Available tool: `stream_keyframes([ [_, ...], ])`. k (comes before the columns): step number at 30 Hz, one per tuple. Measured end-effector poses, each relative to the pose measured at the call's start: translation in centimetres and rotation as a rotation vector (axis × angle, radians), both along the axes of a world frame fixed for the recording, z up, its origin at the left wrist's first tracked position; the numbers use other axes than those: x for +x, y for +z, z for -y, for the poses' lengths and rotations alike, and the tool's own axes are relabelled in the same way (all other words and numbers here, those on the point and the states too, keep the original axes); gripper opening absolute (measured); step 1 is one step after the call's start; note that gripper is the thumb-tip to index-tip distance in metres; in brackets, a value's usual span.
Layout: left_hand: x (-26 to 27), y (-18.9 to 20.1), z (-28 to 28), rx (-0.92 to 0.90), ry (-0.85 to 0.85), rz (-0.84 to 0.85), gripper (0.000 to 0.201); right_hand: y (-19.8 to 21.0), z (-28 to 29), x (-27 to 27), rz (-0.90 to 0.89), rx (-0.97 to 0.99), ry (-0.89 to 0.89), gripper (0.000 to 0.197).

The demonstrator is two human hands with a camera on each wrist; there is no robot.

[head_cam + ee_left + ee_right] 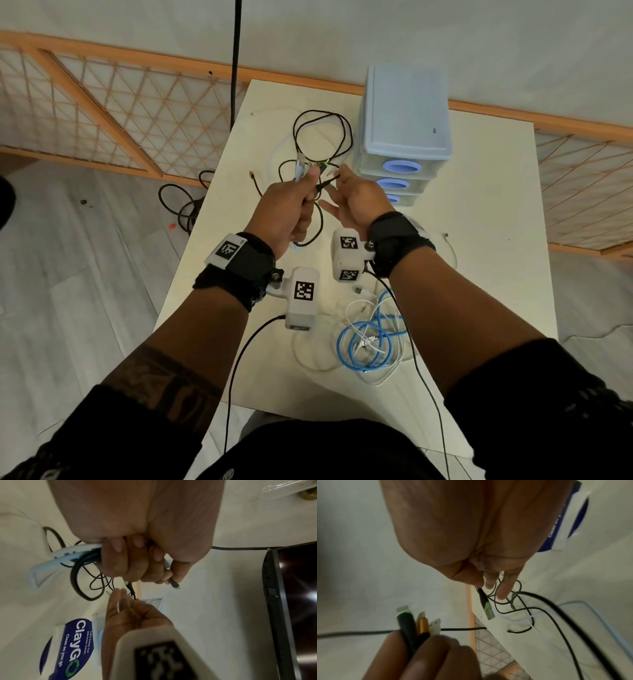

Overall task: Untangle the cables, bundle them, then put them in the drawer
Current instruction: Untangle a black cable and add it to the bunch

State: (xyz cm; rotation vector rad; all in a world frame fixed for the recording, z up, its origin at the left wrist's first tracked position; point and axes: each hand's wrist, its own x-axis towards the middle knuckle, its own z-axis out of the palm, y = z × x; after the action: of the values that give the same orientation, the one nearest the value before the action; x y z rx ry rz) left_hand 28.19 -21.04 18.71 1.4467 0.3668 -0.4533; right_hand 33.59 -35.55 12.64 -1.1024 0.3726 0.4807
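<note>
Early stage. Left hand (287, 209) grips a bunch of cable ends; right hand (356, 202) pinches a thin black green-tipped cable (485, 605), frame centre. Blue-white cable tangle (370, 339) lies untouched lower on white desk (479, 274). Pale-blue plastic drawer unit (404, 137) probably closed.

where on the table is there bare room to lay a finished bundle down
The right side of the table, between the drawer unit and the near edge, is bare except for one small connector. Crowded spots: the black cable loops left of the drawers, and the blue and white cable pile near the front edge.
</note>
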Motion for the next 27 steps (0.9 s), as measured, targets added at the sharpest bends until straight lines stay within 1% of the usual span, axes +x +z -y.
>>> stream_keyframes([
  [1, 0.0, 0.0, -0.1, -0.002, -0.009, -0.001, 0.046, -0.6, -0.1, 0.4, 0.018, 0.019, 0.020, 0.028],
  [2, -0.1, 0.0, -0.2, -0.005, -0.017, 0.000, 0.046, -0.8, -0.3, 0.7, 0.049, -0.024, 0.042, 0.026],
  [4, -0.1, 0.0, -0.4, -0.008, -0.026, 0.001, 0.047, -1.0, -0.5, 1.3, 0.117, -0.207, 0.034, 0.024],
  [6, 0.0, -0.1, -0.6, -0.010, -0.033, -0.002, 0.048, -0.8, -0.7, 1.8, 0.171, -0.407, -0.012, 0.027],
  [7, 0.0, -0.2, -0.6, -0.010, -0.038, -0.002, 0.048, -0.9, -0.7, 2.1, 0.196, -0.491, -0.016, 0.025],
  [9, 0.0, -0.3, -0.7, -0.012, -0.046, -0.004, 0.048, -1.2, -0.7, 2.5, 0.213, -0.636, -0.002, 0.010],
  [12, -0.1, -0.3, -0.7, -0.023, -0.053, -0.019, 0.047, -1.7, -0.9, 2.6, 0.193, -0.755, 0.004, 0.008],
  [14, -0.1, -0.4, -0.7, -0.040, -0.063, -0.026, 0.047, -2.0, -1.0, 2.4, 0.175, -0.815, 0.011, 0.014],
  [16, -0.1, -0.5, -0.8, -0.058, -0.080, -0.034, 0.047, -2.5, -1.2, 2.5, 0.131, -0.826, 0.013, 0.019],
  [17, -0.1, -0.5, -0.8, -0.067, -0.090, -0.042, 0.047, -2.9, -1.4, 2.6, 0.114, -0.791, 0.025, 0.018],
  [18, 0.0, -0.6, -0.8, -0.080, -0.099, -0.052, 0.046, -3.2, -1.5, 2.6, 0.100, -0.728, 0.049, 0.019],
  [20, 0.0, -0.7, -0.9, -0.117, -0.121, -0.079, 0.046, -3.4, -1.6, 2.6, 0.086, -0.551, 0.070, 0.031],
  [21, 0.1, -0.8, -1.0, -0.140, -0.132, -0.094, 0.045, -3.4, -1.5, 2.5, 0.094, -0.466, 0.063, 0.033],
  [23, 0.1, -1.1, -1.0, -0.185, -0.138, -0.117, 0.043, -3.2, -0.7, 1.9, 0.106, -0.382, 0.036, 0.027],
  [25, 0.2, -1.4, -0.9, -0.231, -0.124, -0.128, 0.043, -3.9, 0.6, 1.0, 0.104, -0.368, 0.027, 0.026],
  [27, 0.3, -1.7, -0.7, -0.283, -0.116, -0.131, 0.043, -5.1, 2.2, -0.4, 0.076, -0.472, 0.047, 0.028],
])
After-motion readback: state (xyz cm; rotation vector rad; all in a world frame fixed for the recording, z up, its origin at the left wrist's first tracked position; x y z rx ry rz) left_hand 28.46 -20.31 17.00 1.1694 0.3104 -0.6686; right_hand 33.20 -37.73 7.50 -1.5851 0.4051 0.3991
